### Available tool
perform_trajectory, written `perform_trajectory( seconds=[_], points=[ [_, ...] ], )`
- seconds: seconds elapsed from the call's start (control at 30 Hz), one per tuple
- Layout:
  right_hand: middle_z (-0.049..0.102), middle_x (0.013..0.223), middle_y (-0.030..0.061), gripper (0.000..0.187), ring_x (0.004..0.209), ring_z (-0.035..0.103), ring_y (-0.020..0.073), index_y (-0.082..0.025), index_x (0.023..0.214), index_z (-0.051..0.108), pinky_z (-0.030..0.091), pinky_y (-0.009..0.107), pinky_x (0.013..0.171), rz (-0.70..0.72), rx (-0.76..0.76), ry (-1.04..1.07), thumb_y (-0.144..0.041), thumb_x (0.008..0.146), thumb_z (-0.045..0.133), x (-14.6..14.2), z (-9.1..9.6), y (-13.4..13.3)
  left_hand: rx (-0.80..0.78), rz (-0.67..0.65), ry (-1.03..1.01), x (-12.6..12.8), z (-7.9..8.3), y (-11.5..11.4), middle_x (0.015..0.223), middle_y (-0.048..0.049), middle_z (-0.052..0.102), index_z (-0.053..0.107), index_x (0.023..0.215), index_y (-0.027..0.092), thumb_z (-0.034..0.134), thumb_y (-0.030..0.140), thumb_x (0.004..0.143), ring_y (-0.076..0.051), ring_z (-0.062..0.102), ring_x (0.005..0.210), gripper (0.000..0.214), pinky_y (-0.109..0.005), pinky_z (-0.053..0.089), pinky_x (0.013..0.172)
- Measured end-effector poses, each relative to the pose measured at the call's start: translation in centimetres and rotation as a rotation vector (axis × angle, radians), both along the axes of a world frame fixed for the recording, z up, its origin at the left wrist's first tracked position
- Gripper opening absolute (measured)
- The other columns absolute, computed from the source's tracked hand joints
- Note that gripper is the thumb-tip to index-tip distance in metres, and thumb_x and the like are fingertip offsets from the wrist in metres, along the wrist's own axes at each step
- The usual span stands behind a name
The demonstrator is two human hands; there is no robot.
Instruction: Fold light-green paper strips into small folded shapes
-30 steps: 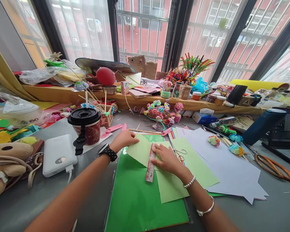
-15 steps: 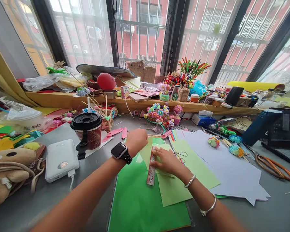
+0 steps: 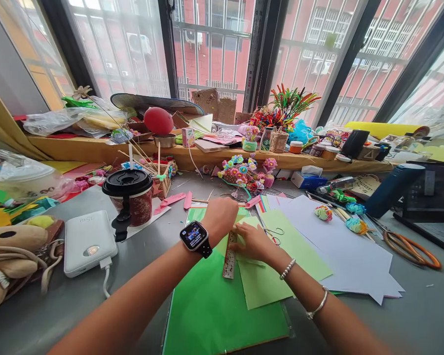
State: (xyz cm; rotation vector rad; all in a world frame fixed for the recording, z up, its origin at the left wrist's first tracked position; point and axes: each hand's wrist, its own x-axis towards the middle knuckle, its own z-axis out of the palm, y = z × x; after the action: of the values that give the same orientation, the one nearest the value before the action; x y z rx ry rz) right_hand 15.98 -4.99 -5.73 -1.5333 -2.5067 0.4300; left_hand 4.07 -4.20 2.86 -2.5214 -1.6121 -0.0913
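My right hand (image 3: 254, 241) lies on a light green paper sheet (image 3: 266, 288), fingers stretched out, their tips pressing a pink patterned ruler (image 3: 229, 260) down on it. My left hand (image 3: 219, 216), with a smartwatch on its wrist, is turned back-up just left of the ruler's far end. Its fingers curl down over the edge of the light green paper there. Both sheets rest on a bright green sheet (image 3: 218, 310) on the grey table.
Small scissors (image 3: 276, 234) lie by my right hand, white sheets (image 3: 340, 246) to the right, orange-handled scissors (image 3: 414, 246) farther right. A lidded cup (image 3: 130, 197), power bank (image 3: 88, 241) and plush toy (image 3: 7, 256) stand left. Craft clutter fills the windowsill.
My left hand has swung from the paper's left corner over toward the ruler's top, turning back-up and carrying the paper flap with it. The right hand stays on the ruler.
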Motion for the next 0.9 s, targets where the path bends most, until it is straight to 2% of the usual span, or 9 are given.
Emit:
perform_trajectory(
  seconds=[0.13,0.3,0.5,0.63,0.8,0.9],
  points=[
    [0.041,0.123,0.0063,0.045,0.113,0.033,0.0287,-0.026,0.111,0.044,0.023,0.049,0.088,-0.006,0.011,0.001,-0.044,0.070,0.050,0.1,-0.2,0.2,0.004,0.030,-0.010,-0.3,-0.2,0.3,0.072,-0.0166,0.063,0.063,0.077,0.011,0.042,0.013,0.070,-0.027,0.060,0.076,0.023,-0.032,0.044,0.059],
    [0.054,0.106,0.0108,0.048,0.099,0.047,0.0274,-0.020,0.105,0.048,0.027,0.045,0.085,-0.054,0.017,0.006,-0.047,0.066,0.054,0.1,-0.2,0.3,-0.039,0.066,0.021,-1.3,-0.1,-0.2,0.072,-0.0157,0.063,0.063,0.077,0.012,0.050,0.023,0.067,-0.027,0.060,0.074,0.020,-0.032,0.045,0.058],
    [0.058,0.098,0.0049,0.035,0.095,0.049,0.0263,-0.024,0.092,0.055,0.024,0.049,0.087,-0.034,0.047,0.021,-0.045,0.065,0.055,0.0,0.3,0.1,-0.060,0.120,0.044,-1.4,0.4,-1.4,0.071,-0.0157,0.062,0.062,0.080,0.011,0.043,0.009,0.070,-0.024,0.060,0.073,0.022,-0.029,0.045,0.058],
    [0.058,0.099,0.0053,0.037,0.101,0.046,0.0277,-0.025,0.096,0.054,0.022,0.052,0.089,-0.047,0.042,0.023,-0.047,0.067,0.050,0.1,0.1,0.2,-0.065,0.073,0.036,-0.5,0.7,-2.0,0.068,-0.0164,0.062,0.062,0.077,0.009,0.038,0.002,0.070,-0.025,0.060,0.076,0.026,-0.029,0.045,0.059],
    [0.058,0.100,0.0058,0.038,0.097,0.048,0.0264,-0.026,0.100,0.052,0.021,0.054,0.088,-0.029,0.048,0.008,-0.047,0.068,0.048,0.2,-0.1,0.2,-0.064,0.018,0.021,0.0,0.8,-2.4,0.068,-0.0171,0.062,0.062,0.075,0.008,0.039,0.002,0.070,-0.026,0.060,0.074,0.025,-0.032,0.046,0.058],
    [0.058,0.100,0.0057,0.037,0.098,0.048,0.0268,-0.026,0.099,0.052,0.021,0.055,0.087,-0.020,0.046,-0.005,-0.048,0.069,0.047,0.2,0.0,0.2,-0.069,0.037,0.021,-0.1,0.9,-2.5,0.070,-0.0165,0.063,0.062,0.075,0.009,0.043,0.005,0.069,-0.026,0.060,0.074,0.020,-0.031,0.046,0.059]
  ],
)
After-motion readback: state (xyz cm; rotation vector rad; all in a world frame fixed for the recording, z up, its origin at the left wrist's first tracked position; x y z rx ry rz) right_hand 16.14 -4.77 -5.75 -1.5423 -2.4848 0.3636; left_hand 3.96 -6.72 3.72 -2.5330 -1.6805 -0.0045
